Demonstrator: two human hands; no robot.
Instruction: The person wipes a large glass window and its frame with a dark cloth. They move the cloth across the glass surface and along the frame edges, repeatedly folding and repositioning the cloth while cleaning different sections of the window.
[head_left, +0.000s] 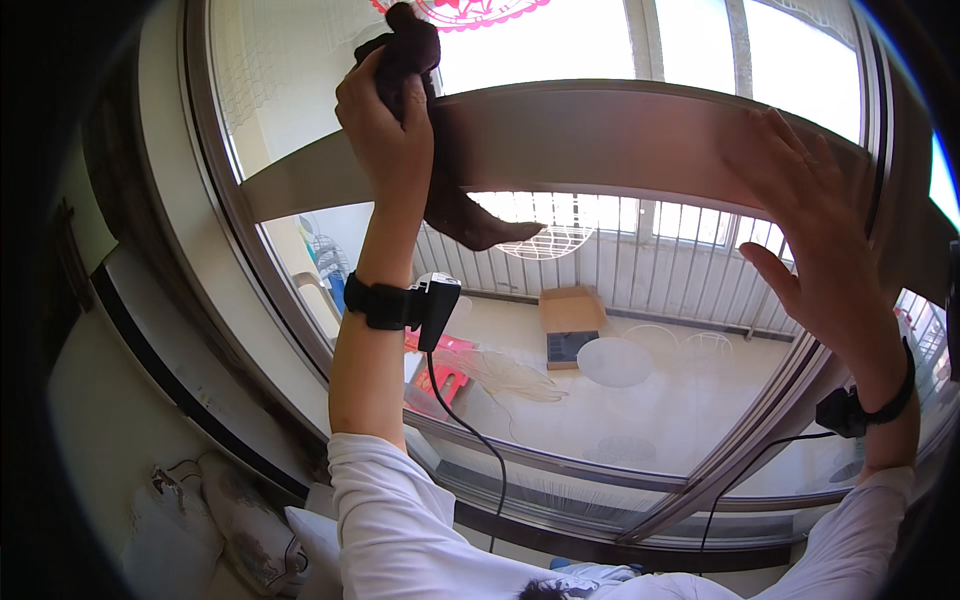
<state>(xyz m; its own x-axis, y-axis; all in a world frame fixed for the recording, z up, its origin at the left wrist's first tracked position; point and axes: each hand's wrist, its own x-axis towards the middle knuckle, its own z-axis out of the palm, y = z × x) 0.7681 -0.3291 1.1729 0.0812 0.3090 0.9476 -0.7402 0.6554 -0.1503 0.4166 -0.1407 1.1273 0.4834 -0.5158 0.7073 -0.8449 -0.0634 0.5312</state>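
Observation:
My left hand (386, 124) is raised and grips a bunched dark brown cloth (416, 64) against the upper pane and the wide metal crossbar of a sliding glass door. A loose end of the cloth hangs below the crossbar (585, 139). My right hand (802, 195) is raised at the right with its fingers spread, in front of the crossbar and near its right end; whether it touches the bar cannot be told. Nothing shows in it. A black strap with a cabled device sits around each wrist.
A red paper cutout (480, 9) is at the top of the glass. Behind the pane are an open cardboard box (571, 307), a red stool (448, 382) and a railing (480, 262). Cushions (244, 517) lie at the lower left. Black cables (480, 439) hang from both wrists.

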